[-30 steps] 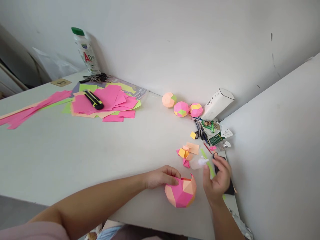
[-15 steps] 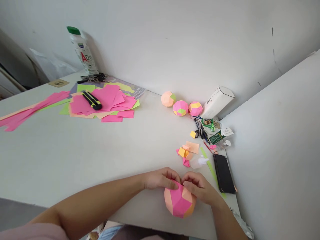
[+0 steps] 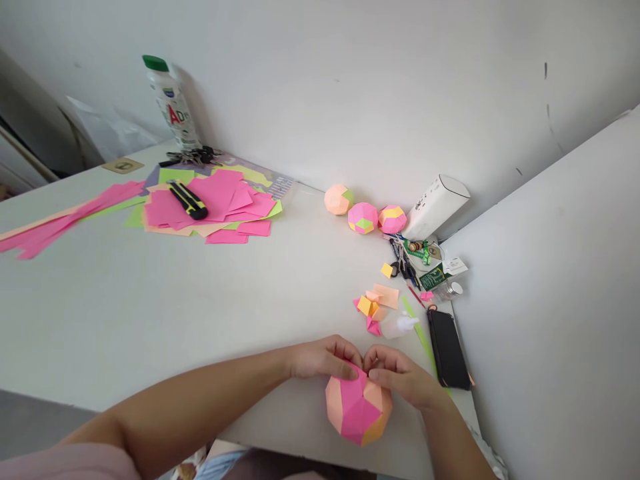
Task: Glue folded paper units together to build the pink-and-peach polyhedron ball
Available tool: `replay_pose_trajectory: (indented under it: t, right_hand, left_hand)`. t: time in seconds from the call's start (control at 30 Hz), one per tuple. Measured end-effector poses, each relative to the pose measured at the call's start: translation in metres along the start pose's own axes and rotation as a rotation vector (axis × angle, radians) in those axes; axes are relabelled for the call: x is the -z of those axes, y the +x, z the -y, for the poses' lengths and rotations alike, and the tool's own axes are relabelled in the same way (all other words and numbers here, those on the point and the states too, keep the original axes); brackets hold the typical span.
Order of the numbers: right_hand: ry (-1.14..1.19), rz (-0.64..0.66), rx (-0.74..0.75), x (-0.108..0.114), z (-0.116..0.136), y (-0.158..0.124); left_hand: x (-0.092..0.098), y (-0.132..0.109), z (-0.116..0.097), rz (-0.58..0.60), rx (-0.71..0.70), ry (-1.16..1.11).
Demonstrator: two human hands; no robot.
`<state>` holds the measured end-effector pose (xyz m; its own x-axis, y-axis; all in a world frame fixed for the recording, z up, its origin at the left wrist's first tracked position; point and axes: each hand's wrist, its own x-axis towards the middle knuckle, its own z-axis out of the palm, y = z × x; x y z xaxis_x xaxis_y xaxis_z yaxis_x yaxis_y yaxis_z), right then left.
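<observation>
Near the table's front edge I hold a faceted paper ball (image 3: pixel 356 410) in pink, peach and orange. My left hand (image 3: pixel 327 358) grips its upper left, thumb on a pink face and fingers curled behind. My right hand (image 3: pixel 397 375) pinches the top right part, thumb on a peach face. The fingertips of both hands almost meet at the far side of the ball, where what they press is hidden. Just beyond the hands lie small folded paper pieces (image 3: pixel 368 306) in orange, peach and pink, beside a clear bottle with a white nozzle (image 3: pixel 406 323).
Three finished-looking paper balls (image 3: pixel 363 218) sit by the wall, next to a white box (image 3: pixel 435 208). Scissors (image 3: pixel 404 265) and a black case (image 3: pixel 449 348) lie at the right. Farther left are pink paper sheets (image 3: pixel 225 193), a box cutter (image 3: pixel 188 199) and a white bottle (image 3: pixel 173 107).
The ball has tilted and turned slightly in my hands, its lower part shifting down and showing more peach at the right. The hands stay nearly in place; the whole view has shifted a little.
</observation>
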<state>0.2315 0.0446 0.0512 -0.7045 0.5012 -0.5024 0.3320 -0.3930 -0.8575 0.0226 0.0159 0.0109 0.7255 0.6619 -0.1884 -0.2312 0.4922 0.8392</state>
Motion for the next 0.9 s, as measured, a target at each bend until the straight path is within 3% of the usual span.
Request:
replay_pose_trajectory:
  t: [0.3, 0.63, 0.9]
  right_hand:
    - [0.207, 0.092, -0.021, -0.0013, 0.0013, 0.0007]
    - [0.236, 0.03, -0.027, -0.0036, -0.0014, 0.0025]
    - [0.207, -0.008, 0.061, 0.0008, -0.0031, 0.0028]
  left_hand:
    - [-0.0008, -0.0004, -0.0034, 0.001, 0.001, -0.009]
    - [0.0001, 0.0011, 0.0, -0.029, 0.008, -0.039]
    - [0.0005, 0.0011, 0.002, -0.059, -0.008, -0.078]
